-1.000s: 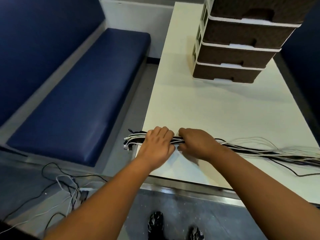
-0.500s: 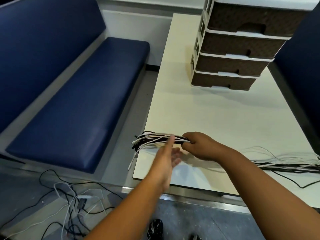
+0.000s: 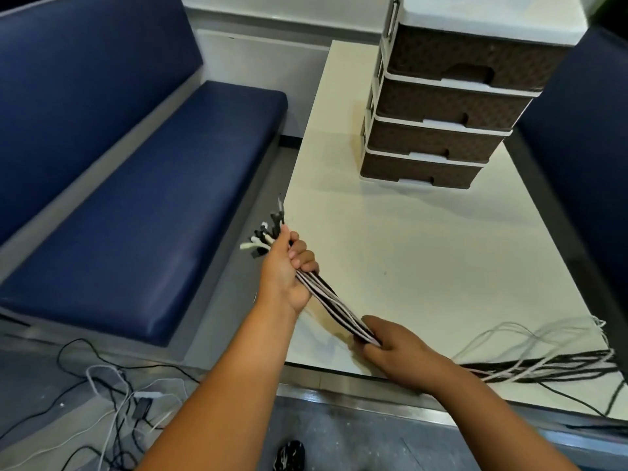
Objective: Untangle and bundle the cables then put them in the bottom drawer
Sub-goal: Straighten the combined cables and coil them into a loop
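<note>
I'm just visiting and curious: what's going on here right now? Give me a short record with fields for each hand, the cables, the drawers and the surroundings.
Left hand: left hand has its grip round the bundle of black and white cables near the plug ends, lifted off the table
Right hand: right hand grips the same bundle lower down
Loose ends: trail right across the cream rectangular table
Drawers: brown woven-look drawer unit with white frame; all four closed, bottom drawer included
Surroundings: blue padded bench; more tangled floor cables

1. Two hands: left hand (image 3: 289, 266) at 9 o'clock, right hand (image 3: 394, 348) at 5 o'clock.
2. Four drawers (image 3: 438, 130), stacked at 12 o'clock.
3. One cable bundle (image 3: 334, 305); strands too many to count.
4. One bench (image 3: 142, 198).
</note>
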The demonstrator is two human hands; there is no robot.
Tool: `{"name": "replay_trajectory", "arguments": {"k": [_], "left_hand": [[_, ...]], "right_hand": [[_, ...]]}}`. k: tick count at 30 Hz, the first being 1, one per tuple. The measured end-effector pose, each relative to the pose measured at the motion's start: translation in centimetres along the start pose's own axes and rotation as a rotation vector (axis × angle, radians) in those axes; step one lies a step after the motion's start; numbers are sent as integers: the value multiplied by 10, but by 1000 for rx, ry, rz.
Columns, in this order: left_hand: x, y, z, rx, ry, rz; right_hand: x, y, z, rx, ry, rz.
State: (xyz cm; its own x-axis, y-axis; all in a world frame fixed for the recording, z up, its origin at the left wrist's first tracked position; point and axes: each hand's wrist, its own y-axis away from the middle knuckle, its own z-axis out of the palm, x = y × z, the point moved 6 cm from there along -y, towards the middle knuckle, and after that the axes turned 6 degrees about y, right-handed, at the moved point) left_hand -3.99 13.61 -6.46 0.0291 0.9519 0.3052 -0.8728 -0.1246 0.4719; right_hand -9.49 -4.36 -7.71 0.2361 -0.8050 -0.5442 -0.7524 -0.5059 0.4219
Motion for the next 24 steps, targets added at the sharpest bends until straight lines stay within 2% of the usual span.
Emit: {"name": "replay_trajectory", "arguments": {"k": [3, 4, 7, 9, 10, 12, 14, 16, 19, 21, 24], "left_hand": [[-1, 19, 26, -60, -204, 89], [-2, 26, 33, -76, -262, 126], [-3, 40, 46, -106, -443, 265], [-5, 48, 51, -97, -567, 342], [-7, 51, 53, -99, -611, 358], [-12, 57, 58, -103, -635, 353], [-19, 59, 66, -158, -420, 246], [-24, 60, 73, -246, -218, 171], [-23, 67, 82, -332, -304, 257], [-24, 69, 80, -325, -417, 299], [-19, 71, 75, -249, -708, 427]], "right_hand": [[-5, 11, -20, -55, -55, -42], [-11, 14, -37, -2, -116, -53], [-45, 23, -104, 421, -312, -154], [-78, 31, -138, 661, -270, -234], [-96, 33, -147, 701, -209, -283], [-126, 30, -151, 661, -77, -355], [-139, 23, -147, 607, 24, -334], [-139, 18, -144, 637, 36, -303], [-140, 15, -145, 646, -10, -306], [-140, 13, -147, 612, -57, -290], [-149, 11, -156, 605, -145, -289]]}}
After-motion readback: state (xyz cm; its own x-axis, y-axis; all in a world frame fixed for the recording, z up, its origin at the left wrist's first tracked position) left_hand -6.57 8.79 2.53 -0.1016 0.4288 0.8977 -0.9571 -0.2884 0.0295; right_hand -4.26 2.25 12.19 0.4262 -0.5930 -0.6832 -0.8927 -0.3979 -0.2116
